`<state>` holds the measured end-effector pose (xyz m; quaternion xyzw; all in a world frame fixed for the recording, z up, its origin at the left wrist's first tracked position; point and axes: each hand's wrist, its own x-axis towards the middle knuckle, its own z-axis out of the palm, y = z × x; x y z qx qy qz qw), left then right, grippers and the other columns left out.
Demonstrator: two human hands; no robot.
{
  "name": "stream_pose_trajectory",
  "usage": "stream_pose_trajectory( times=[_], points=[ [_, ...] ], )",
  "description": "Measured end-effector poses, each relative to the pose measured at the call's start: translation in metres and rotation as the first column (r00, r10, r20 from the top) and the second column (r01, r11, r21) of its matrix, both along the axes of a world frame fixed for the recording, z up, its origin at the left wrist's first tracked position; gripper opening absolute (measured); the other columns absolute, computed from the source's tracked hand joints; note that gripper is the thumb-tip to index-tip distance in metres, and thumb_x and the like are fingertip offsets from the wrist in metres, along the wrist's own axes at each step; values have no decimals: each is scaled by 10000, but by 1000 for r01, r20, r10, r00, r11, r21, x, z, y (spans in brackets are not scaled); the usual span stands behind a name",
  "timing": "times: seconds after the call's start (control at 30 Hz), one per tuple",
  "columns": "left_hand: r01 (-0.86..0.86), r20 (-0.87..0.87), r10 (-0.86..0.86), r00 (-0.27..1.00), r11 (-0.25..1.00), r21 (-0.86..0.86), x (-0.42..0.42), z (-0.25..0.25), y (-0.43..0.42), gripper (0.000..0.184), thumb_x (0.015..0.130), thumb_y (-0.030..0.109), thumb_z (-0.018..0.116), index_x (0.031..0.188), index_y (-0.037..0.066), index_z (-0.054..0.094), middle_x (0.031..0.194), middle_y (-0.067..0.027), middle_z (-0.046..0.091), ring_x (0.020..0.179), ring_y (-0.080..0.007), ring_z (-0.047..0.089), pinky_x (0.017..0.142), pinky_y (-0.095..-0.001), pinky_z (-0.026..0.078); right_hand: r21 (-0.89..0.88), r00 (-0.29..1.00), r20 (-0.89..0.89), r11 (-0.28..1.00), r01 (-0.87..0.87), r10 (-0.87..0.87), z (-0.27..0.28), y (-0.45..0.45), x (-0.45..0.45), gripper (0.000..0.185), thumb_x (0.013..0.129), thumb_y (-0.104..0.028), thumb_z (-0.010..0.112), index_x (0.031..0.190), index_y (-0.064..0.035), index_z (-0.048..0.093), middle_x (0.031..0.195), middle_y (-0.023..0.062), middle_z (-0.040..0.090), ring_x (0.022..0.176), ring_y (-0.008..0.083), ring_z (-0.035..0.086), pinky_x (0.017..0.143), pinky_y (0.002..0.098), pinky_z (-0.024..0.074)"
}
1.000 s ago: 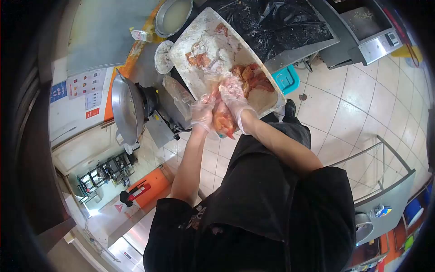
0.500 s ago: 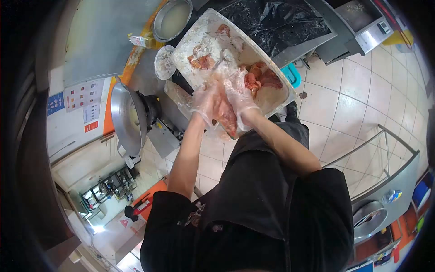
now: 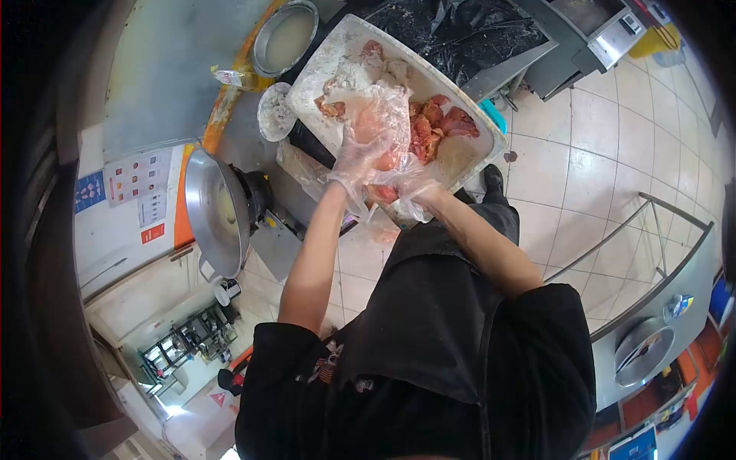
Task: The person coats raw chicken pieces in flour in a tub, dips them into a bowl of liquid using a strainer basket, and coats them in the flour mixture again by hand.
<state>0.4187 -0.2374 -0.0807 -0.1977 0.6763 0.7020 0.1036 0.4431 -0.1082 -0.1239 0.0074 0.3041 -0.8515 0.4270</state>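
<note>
A clear plastic bag point(image 3: 392, 107), pinkish with meat and dusted with white powder, is held over a large white tub point(image 3: 479, 113). My left hand point(image 3: 357, 162), in a loose clear plastic glove, is closed around the bag's near part. Close beside it, at the tub's near edge, my right hand point(image 3: 418, 189) in a similar glove is closed on the bag's lower end. Its fingertips are partly hidden by the plastic. Reddish meat pieces point(image 3: 429, 126) lie in the tub to the right of the bag, and white flour-like powder point(image 3: 345, 77) covers the left side.
A metal bowl of cloudy liquid point(image 3: 285, 38) and a powder-covered bowl point(image 3: 274, 111) stand left of the tub. Further left is a large wok point(image 3: 218, 211) on a burner. Black plastic sheeting point(image 3: 460, 34) covers the surface behind. A metal table point(image 3: 675, 307) stands at right on the tiled floor.
The meat-filled bag, which hung between my hands toward the near rim, is now tipped up over the tub. My right hand has moved nearer the tub's front edge.
</note>
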Motion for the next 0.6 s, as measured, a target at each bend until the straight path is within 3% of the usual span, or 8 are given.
stream_pose_trajectory(
  times=[0.03,0.1,0.17,0.2,0.3,0.33,0.47,0.6],
  points=[
    [46,4,-46,999,993,-110,4,4,3,848,777,78,695,1410,79,131,1262,-77,473,1129,-165,490,914,-320,451,132,997,-19,988,77,-75,2,-3,0,128,794,-76,685,895,-49,611,702,18,604,587,94,548,535,246,450],
    [33,62,-34,998,999,10,7,15,3,825,739,22,713,1391,58,208,1269,-108,470,1106,-182,517,919,-310,455,50,965,-125,969,240,-232,4,-14,7,93,809,-77,673,874,-54,610,697,4,599,586,86,544,522,240,442],
    [-12,104,6,995,998,56,6,23,-2,723,744,6,695,1351,48,304,1236,-114,499,1077,-195,544,877,-317,491,57,898,4,897,439,-440,29,-16,11,126,815,-74,667,920,-61,600,740,0,606,629,87,559,551,240,452],
    [-39,25,35,999,990,138,5,22,-5,606,786,21,652,1322,67,372,1219,-108,518,1064,-204,555,826,-315,519,-43,993,-120,999,-24,19,23,1,2,240,792,-71,693,1001,-72,575,845,2,610,734,99,576,651,239,478],
    [-105,211,69,975,981,163,5,25,-15,553,828,48,605,1328,95,375,1213,-86,526,1054,-198,558,771,-300,532,112,971,-234,990,81,-53,29,-2,13,339,761,-56,721,1051,-80,548,946,17,600,796,115,581,679,243,497],
    [-71,229,24,973,978,196,6,18,-22,507,856,112,593,1319,108,387,1211,-73,528,1045,-186,560,765,-286,524,-5,982,-179,998,62,-62,25,-1,13,374,733,-52,741,1053,-88,551,989,27,598,814,136,586,681,278,517],
    [-54,232,-15,973,956,288,17,23,-17,553,834,107,632,1325,91,376,1199,-72,530,1037,-177,559,777,-278,516,-18,998,-21,998,59,-60,12,-8,17,343,755,-59,715,1041,-90,530,918,10,592,726,135,593,652,281,523],
    [62,173,-76,982,995,81,21,32,-12,629,791,30,663,1340,61,356,1217,-74,515,1032,-166,557,810,-268,499,97,986,121,990,103,-115,-1,-17,17,314,781,-70,667,1067,-98,542,991,44,595,779,163,597,650,344,513]
  ],
)
